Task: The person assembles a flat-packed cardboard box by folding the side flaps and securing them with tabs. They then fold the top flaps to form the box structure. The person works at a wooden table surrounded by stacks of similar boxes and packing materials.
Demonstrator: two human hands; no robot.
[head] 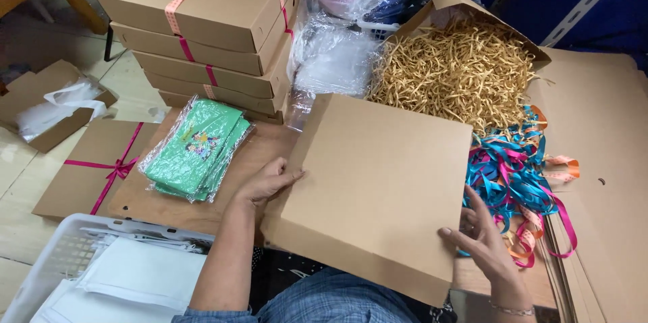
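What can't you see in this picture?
- Inside of the flat cardboard box: head view, its closed lid hides it.
- Table under the box: covered by it.
- Bottom of the paper shreds: buried under the top layer.
- Left hand palm and right hand palm: turned away against the box edges.

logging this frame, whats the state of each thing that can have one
flat box: closed, tilted, held at both sides
left hand: gripping the box's left edge
right hand: fingers on the box's right edge
shred box: open, full of paper shred
stacked boxes: closed, tied with ribbon
ribbons: loose, tangled
green packs: wrapped in plastic
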